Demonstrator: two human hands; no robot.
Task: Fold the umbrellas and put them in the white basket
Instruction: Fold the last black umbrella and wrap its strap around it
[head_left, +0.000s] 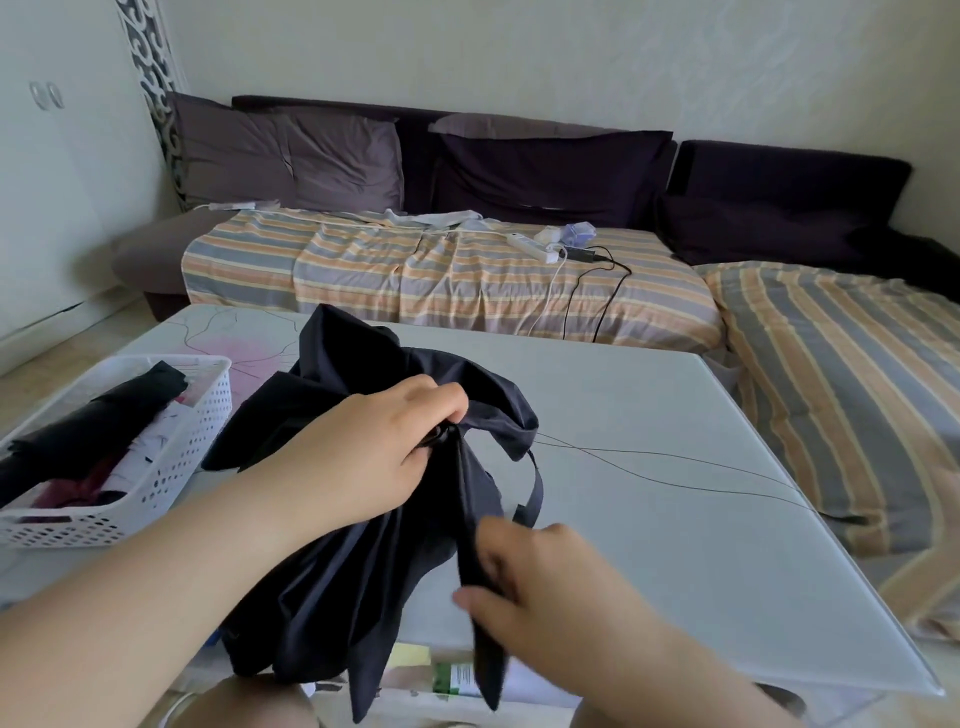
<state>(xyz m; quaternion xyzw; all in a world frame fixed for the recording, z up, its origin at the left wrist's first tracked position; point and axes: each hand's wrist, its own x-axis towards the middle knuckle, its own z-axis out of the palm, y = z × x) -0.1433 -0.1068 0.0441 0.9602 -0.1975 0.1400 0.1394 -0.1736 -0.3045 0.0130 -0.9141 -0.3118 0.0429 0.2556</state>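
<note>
A dark navy umbrella (363, 551) lies loosely gathered over the near left part of the white table (675, 457), its cloth hanging past the front edge. My left hand (374, 452) grips the bunched cloth near the umbrella's middle. My right hand (540, 577) pinches one long fold of the fabric between thumb and fingers. The umbrella's closing strap (535, 488) hangs loose beside the right hand. The white basket (171, 467) stands at the table's left edge and holds a folded black umbrella (93, 431) and other folded ones.
A sofa with a striped cover (447, 275) runs behind the table, with a power strip and cables (556, 249) on it. A second striped cushion (841, 384) lies at the right. Thin dark line markings (675, 470) cross the tabletop. Papers and a green-labelled item (457, 678) sit under the front edge.
</note>
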